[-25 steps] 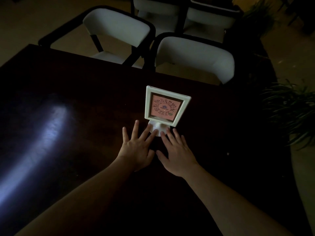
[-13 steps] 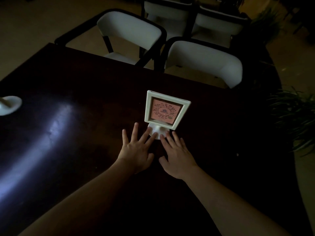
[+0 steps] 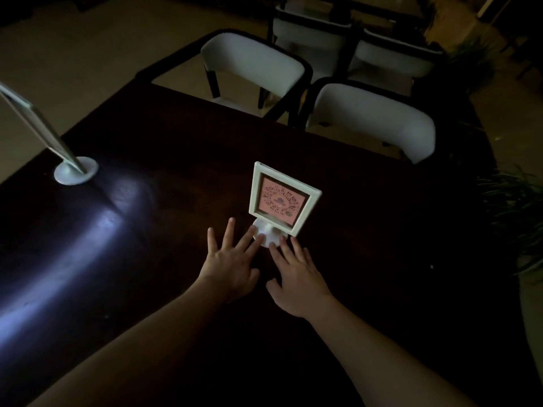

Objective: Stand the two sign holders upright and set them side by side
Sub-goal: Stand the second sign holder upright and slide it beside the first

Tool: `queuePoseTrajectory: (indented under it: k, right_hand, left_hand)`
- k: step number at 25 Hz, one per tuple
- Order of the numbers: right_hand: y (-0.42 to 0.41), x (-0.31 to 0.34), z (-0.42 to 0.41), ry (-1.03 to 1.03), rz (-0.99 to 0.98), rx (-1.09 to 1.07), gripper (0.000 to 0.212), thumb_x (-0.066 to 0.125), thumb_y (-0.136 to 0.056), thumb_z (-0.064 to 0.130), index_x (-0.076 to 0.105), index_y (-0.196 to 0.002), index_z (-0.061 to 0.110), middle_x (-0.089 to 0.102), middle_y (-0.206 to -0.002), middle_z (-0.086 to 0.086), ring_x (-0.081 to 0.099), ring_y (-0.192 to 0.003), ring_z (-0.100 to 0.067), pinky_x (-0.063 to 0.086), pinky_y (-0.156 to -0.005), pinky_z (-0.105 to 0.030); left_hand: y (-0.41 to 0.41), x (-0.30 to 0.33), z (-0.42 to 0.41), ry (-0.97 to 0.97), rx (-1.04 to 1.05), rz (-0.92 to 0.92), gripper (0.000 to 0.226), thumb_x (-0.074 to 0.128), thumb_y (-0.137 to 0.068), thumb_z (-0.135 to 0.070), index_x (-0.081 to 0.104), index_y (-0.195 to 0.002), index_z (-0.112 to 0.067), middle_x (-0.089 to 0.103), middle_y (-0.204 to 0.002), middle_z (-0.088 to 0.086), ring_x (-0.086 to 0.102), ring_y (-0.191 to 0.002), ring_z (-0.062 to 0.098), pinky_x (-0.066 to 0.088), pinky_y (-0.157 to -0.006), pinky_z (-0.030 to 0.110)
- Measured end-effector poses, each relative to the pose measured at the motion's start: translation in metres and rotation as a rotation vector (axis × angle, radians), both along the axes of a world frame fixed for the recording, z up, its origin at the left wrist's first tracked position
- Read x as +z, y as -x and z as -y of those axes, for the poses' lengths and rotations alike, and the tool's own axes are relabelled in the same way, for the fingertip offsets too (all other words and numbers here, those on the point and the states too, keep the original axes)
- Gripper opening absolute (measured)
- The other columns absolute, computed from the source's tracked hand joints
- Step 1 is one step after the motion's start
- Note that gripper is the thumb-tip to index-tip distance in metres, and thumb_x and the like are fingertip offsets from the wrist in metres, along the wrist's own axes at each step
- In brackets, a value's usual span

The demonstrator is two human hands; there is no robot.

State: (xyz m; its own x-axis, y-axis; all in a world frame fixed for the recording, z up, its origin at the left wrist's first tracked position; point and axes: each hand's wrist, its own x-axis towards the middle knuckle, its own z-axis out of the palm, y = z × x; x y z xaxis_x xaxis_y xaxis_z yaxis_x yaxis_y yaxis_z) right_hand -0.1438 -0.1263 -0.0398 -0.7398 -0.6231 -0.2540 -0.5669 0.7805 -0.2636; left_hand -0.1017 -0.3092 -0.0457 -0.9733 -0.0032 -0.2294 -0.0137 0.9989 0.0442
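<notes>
The near sign holder [image 3: 282,198] stands upright mid-table [image 3: 182,160], left hand [image 3: 232,261] and right hand [image 3: 296,274] spread flat with fingertips on its round base, gripping nothing; best steady it there before fetching the second holder [image 3: 75,168], well apart at far left

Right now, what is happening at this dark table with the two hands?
A person rests both hands flat on the table. The fingertips of the left hand and the right hand touch the round base of a white sign holder, which stands upright with a pink code card. A second sign holder stands far to the left, seen edge-on, so the two are not yet side by side.
</notes>
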Motion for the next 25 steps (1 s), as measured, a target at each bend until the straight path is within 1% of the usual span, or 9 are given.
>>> queuePoseTrajectory:
  k: [6,9,14,21,25]
  right_hand:
    - [-0.017,0.004,0.014,0.018,0.026,0.057,0.08,0.04,-0.091,0.048,0.005,-0.16,0.025,-0.005,-0.169,-0.003,-0.017,-0.152,-0.023,-0.003,-0.123,-0.048]
    - [-0.024,0.009,0.018,0.033,0.047,0.108,0.08,0.041,-0.092,0.047,0.006,-0.16,0.024,-0.004,-0.169,-0.004,-0.017,-0.152,-0.023,-0.003,-0.123,-0.049]
    - [-0.033,0.01,0.032,0.012,0.042,0.164,0.082,0.042,-0.092,0.049,0.005,-0.16,0.022,-0.005,-0.169,-0.007,-0.016,-0.152,-0.025,-0.003,-0.123,-0.049]
    - [-0.038,0.009,0.075,0.009,0.023,0.175,0.083,0.04,-0.091,0.053,0.006,-0.16,0.021,-0.002,-0.169,-0.009,-0.014,-0.153,-0.027,-0.007,-0.122,-0.047]
    - [-0.044,0.01,0.109,0.004,0.023,0.151,0.083,0.041,-0.091,0.051,0.005,-0.16,0.022,-0.004,-0.169,-0.008,-0.016,-0.152,-0.026,-0.007,-0.122,-0.048]
  left_hand:
    - [-0.025,0.005,0.006,0.018,0.083,0.027,0.079,0.025,-0.088,-0.057,-0.01,-0.154,-0.033,-0.012,-0.165,-0.005,-0.031,-0.142,0.038,-0.01,-0.108,0.073]
    - [-0.041,0.007,0.004,0.015,0.163,0.034,0.08,0.025,-0.086,-0.057,-0.006,-0.155,-0.033,-0.01,-0.165,-0.007,-0.03,-0.143,0.036,-0.012,-0.106,0.073]
    - [-0.059,0.007,0.009,-0.015,0.247,0.057,0.08,0.025,-0.084,-0.057,-0.003,-0.155,-0.034,-0.009,-0.165,-0.01,-0.027,-0.144,0.036,-0.011,-0.106,0.073]
    - [-0.067,0.003,0.054,-0.028,0.259,0.045,0.081,0.026,-0.084,-0.055,-0.01,-0.154,-0.037,-0.012,-0.164,-0.012,-0.027,-0.144,0.035,-0.012,-0.107,0.071]
    - [-0.069,0.0,0.092,-0.043,0.225,0.023,0.081,0.026,-0.083,-0.054,-0.011,-0.154,-0.037,-0.013,-0.164,-0.012,-0.025,-0.145,0.035,-0.01,-0.108,0.071]
